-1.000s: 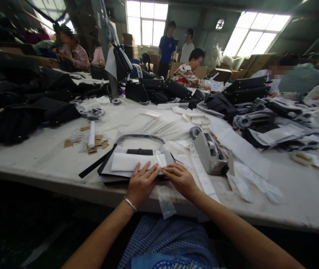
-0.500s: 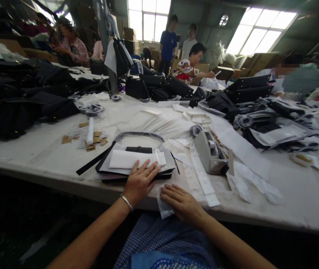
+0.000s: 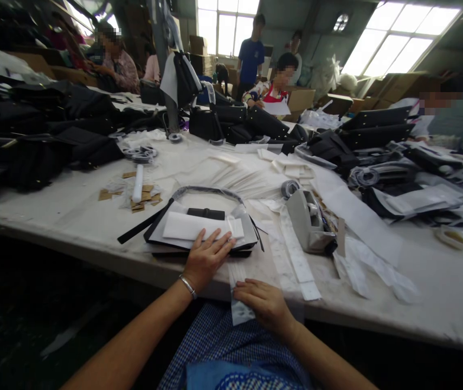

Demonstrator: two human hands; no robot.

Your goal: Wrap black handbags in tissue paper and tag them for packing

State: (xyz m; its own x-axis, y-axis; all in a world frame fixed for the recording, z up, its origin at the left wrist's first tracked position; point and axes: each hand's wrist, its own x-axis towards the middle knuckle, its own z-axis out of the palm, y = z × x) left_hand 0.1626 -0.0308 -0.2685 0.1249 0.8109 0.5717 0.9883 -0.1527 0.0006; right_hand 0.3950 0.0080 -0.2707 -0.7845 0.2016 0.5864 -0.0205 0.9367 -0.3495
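A black handbag [image 3: 156, 229] with a wrapped handle lies flat near the table's front edge. Across it rests a folded white packing sheet [image 3: 180, 226], below a small black strap piece [image 3: 206, 214]. My left hand [image 3: 207, 257] lies on the sheet and bag, fingers spread and holding nothing. To its right, at the table edge, my right hand [image 3: 262, 303] has its fingers pressed together over a clear plastic strip [image 3: 242, 315], whose lower end hangs past the edge. My right thumb is hidden.
A grey tape dispenser [image 3: 308, 222] stands right of the bag, beside white paper strips [image 3: 298, 260]. Brown paper pieces [image 3: 142, 201] and a white roll [image 3: 137, 184] lie left. Black bags [image 3: 81, 146] are piled behind. Several people work across the table [image 3: 430, 281].
My right hand has shifted slightly toward me with the plastic strip, more of which now shows. My left hand stays on the bag. A person across the table now holds a white sheet.
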